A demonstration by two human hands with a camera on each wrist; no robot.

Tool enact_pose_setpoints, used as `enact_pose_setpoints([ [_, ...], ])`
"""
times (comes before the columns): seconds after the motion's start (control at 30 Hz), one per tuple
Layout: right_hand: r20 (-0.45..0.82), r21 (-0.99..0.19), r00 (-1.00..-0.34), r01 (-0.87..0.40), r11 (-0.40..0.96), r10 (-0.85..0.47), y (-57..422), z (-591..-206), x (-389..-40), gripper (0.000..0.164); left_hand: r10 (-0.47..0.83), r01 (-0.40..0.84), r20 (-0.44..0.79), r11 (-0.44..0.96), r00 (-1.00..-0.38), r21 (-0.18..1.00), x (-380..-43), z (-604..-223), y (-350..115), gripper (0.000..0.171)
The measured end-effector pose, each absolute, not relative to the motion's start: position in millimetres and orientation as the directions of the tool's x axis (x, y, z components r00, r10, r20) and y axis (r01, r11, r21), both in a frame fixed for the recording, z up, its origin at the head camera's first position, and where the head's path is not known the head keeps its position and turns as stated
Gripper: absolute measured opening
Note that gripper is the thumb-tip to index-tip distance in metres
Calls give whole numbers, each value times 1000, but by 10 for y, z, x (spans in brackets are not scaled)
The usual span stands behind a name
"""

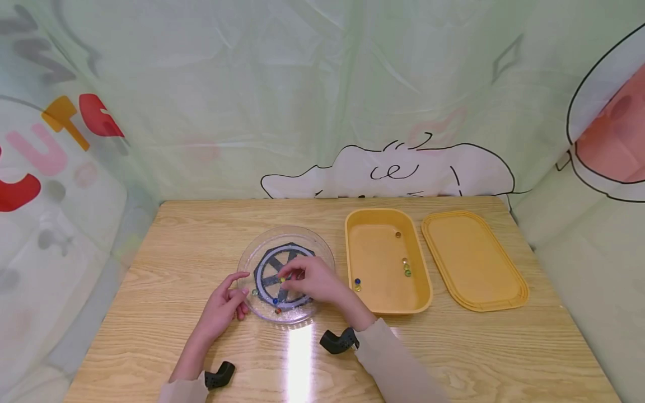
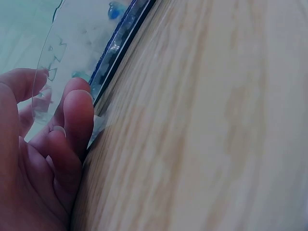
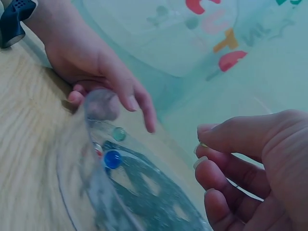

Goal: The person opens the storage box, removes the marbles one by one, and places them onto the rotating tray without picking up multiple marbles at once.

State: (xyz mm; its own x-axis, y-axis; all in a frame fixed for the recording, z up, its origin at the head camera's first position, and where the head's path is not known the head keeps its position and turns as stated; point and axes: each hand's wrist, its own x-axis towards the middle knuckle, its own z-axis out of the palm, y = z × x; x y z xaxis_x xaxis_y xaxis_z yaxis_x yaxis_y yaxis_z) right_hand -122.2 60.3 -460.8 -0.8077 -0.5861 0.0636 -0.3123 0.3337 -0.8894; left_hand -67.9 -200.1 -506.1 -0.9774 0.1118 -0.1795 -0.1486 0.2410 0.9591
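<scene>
A round clear dish (image 1: 319, 239) with a dark wheel-like pattern under its see-through base sits on the wooden table. My left hand (image 1: 224, 307) holds it at the left rim, index finger reaching over the edge. Inside lie a blue marble (image 1: 275, 301), a red-orange marble (image 1: 277, 310) and a pale green marble (image 1: 255, 292), all near the front-left wall. Over the middle of the dish, my right hand (image 1: 314, 278) pinches a yellow-green marble (image 1: 283, 280) between thumb and fingertips. In the right wrist view, only a sliver of this marble (image 3: 202, 144) shows.
A yellow tray (image 1: 425, 291) stands right of the dish, with several marbles (image 1: 407, 268) along its right side and a blue marble (image 1: 358, 281) at its left. Farther right lies a flat yellow lid (image 1: 473, 260). A printed curtain (image 1: 242, 112) hangs behind the table (image 1: 191, 235).
</scene>
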Motion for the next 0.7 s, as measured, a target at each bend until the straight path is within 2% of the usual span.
enact_pose_setpoints([
  [0.23, 39, -903, -789, -291, 316, -613, 465, -4672, -1242, 18, 113, -143, -171, 220, -979, 965, -714, -5199, -2049, 37],
  [0.47, -2, -890, -789, -278, 360, -615, 329, -4659, -1298, 17, 105, -155, -184, 234, -977, 960, -720, -5220, -2062, 37],
  [0.7, 6, -878, -809, -285, 385, -587, 205, -4652, -1462, 13, 107, -168, -198, 239, -974, 956, -673, -5034, -1986, 38],
])
